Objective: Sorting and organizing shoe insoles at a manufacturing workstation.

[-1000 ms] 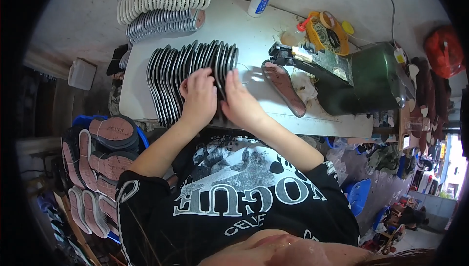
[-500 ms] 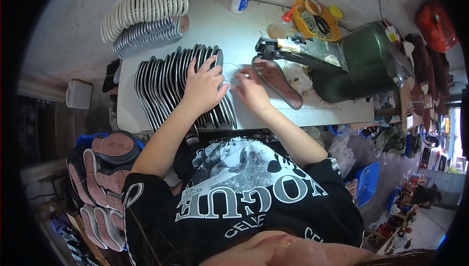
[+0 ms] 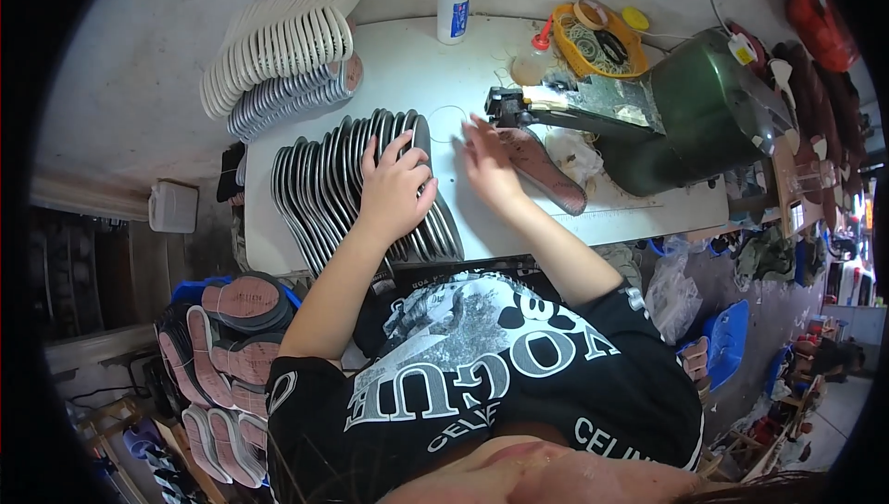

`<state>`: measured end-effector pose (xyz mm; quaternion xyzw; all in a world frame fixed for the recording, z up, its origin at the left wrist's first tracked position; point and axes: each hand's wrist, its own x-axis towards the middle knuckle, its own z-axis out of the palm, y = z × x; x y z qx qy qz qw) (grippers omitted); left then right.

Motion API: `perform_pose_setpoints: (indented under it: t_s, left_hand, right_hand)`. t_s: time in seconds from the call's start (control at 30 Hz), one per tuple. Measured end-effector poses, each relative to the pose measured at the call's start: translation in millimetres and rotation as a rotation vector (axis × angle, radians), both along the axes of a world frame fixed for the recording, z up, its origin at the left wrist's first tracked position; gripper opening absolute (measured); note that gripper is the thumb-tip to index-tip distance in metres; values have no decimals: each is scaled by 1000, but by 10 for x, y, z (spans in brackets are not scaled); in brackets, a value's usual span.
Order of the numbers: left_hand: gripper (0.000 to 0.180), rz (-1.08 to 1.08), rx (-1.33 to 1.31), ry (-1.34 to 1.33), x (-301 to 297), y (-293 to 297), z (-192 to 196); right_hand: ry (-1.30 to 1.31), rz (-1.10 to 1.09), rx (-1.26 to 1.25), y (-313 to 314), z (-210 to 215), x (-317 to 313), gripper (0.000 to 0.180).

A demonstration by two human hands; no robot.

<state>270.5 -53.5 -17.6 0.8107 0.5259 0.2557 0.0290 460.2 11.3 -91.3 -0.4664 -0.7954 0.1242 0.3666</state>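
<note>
A row of dark-edged shoe soles stands on edge, packed side by side, on the white table. My left hand lies over the right end of this row, fingers spread across the top edges and thumb on the right side. To the right, my right hand is raised with fingers stretched out and nothing visible in them. A thin loop, like a rubber band, is just beyond its fingertips. A single pinkish sole lies under the dark arm of a green machine, right of that hand.
White and grey soles are stacked back left. At the back are a white bottle, a red-tipped bottle and a yellow basket of rubber bands. Bundled soles fill a blue container lower left; a blue bin stands lower right.
My right hand has opened its fingers and moved slightly right and away from me; the thin loop, earlier at its fingers, is now apart from them. The whole view has shifted slightly.
</note>
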Motion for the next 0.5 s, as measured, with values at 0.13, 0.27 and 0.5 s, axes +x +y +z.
perform_pose_setpoints:
  t_s: [0.13,0.27,0.5]
  left_hand:
    - [13,8,-13,28,46,-6,54]
    - [14,24,12,55,95,12,60]
    - [51,51,-47,203,45,-25,-44]
  right_hand:
    - [-550,-417,-91,-471,428,595,55]
    - [-416,-502,-42,-579,343,822,43]
    - [-109,13,-400,-686,772,235,36]
